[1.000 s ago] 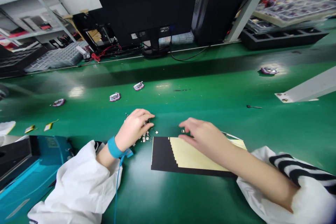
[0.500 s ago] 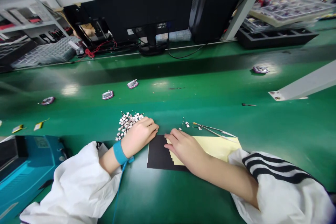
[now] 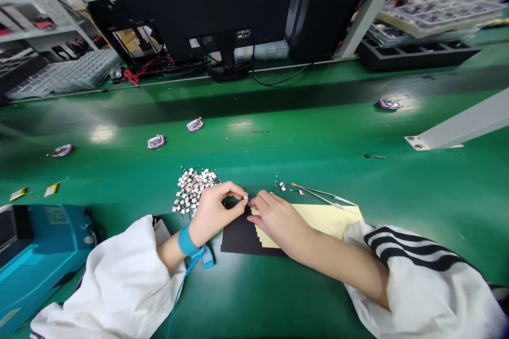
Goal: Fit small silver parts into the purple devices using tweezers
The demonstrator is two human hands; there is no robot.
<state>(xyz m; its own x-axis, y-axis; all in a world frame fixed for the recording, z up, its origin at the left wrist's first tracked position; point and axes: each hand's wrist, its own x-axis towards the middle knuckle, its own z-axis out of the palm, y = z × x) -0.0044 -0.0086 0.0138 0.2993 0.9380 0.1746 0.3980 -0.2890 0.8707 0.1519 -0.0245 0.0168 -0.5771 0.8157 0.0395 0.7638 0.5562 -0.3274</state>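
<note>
My left hand (image 3: 218,208) is raised over the black part of the sheet, with thumb and fingertips pinching a tiny silver metal piece (image 3: 245,197). Just to its left lies a loose heap of similar pieces (image 3: 193,188). My right hand (image 3: 278,218) rests on a black-and-yellow stepped backing sheet (image 3: 318,222), its fingertips close to my left fingertips. Whether it holds anything is hidden. Slender tweezers (image 3: 324,196) lie along the sheet's far edge, beyond my right hand. A blue wrist strap (image 3: 186,241) circles my left wrist, with a blue cord running down.
The bench top is a green mat (image 3: 254,286). Several small pouch-like parts (image 3: 194,125) lie farther out. A teal machine (image 3: 40,254) stands at the near left. A monitor back (image 3: 207,5), cables, and stacked parts trays (image 3: 437,13) line the far side. A white beam (image 3: 457,130) juts in at right.
My left hand has lifted off the heap's edge and its fingertips now pinch a tiny piece. My right hand has stayed almost still, and the view has shifted slightly.
</note>
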